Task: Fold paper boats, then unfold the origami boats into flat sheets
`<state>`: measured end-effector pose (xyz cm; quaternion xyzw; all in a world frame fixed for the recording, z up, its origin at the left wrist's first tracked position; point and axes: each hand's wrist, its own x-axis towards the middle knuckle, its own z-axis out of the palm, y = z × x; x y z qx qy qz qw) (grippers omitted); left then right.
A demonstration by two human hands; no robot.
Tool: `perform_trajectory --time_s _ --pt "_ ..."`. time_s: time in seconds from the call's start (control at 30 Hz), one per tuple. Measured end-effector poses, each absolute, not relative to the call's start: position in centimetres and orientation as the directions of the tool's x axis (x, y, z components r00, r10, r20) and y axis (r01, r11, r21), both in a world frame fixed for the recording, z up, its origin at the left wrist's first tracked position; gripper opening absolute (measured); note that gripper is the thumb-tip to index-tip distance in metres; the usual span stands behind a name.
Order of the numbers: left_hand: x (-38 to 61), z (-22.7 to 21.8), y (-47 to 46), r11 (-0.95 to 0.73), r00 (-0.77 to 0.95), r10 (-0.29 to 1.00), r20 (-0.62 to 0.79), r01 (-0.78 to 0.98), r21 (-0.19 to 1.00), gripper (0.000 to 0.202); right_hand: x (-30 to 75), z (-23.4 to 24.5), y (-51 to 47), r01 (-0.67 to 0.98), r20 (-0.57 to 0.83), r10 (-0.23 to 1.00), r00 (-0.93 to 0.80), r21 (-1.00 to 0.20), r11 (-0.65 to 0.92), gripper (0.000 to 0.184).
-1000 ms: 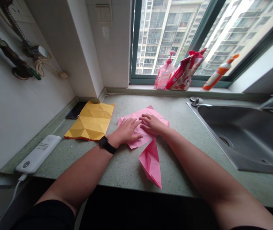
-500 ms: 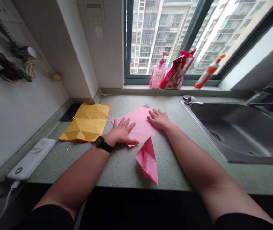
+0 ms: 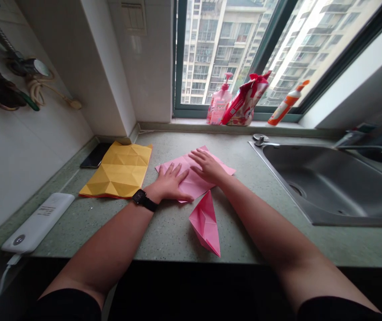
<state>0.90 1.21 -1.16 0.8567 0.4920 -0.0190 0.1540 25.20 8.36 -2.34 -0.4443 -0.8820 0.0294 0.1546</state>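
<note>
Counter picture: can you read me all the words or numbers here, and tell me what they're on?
No words can be read clearly here.
Power bank: a few lines of small print, too small to read.
Pink pump bottle: label too blurred to read.
Red bag: printing too blurred to read.
Orange-capped bottle: label too blurred to read.

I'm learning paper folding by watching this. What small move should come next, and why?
Probably run the right hand's fingers firmly along the fold in the pink paper sheet. The left hand lies flat on the sheet, pinning it to the speckled countertop, and the right hand rests on it too, so sharpening the crease seems a sensible small step.
</note>
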Motion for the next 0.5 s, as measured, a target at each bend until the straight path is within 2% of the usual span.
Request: perform_trajectory --time_s 0.1,0.17,0.33,0.5 --pt "0.8 -1.2 1.2 -0.468 0.512 0.841 -0.175 0.850 0.242 0.134 23.5 -3.2 8.4 0.811 0.028 0.823 -0.568 -0.152 0.565 0.069" --pt "0.7 -1.0 1.2 -0.475 0.523 0.832 -0.187 0.844 0.248 0.135 24.1 -3.4 9.0 0.856 -0.033 0.860 -0.509 -0.127 0.502 0.070" --pt "0.4 -0.3 1.3 -0.487 0.543 0.795 -0.269 0.837 0.250 0.141 27.1 -3.1 10.8 0.940 -0.056 0.941 -0.334 -0.098 0.328 0.077" --pt "0.1 -0.6 1.7 -0.499 0.561 0.784 -0.265 0.824 0.267 0.139 28.2 -3.1 11.2 0.975 -0.054 0.979 -0.197 -0.118 0.189 0.078"
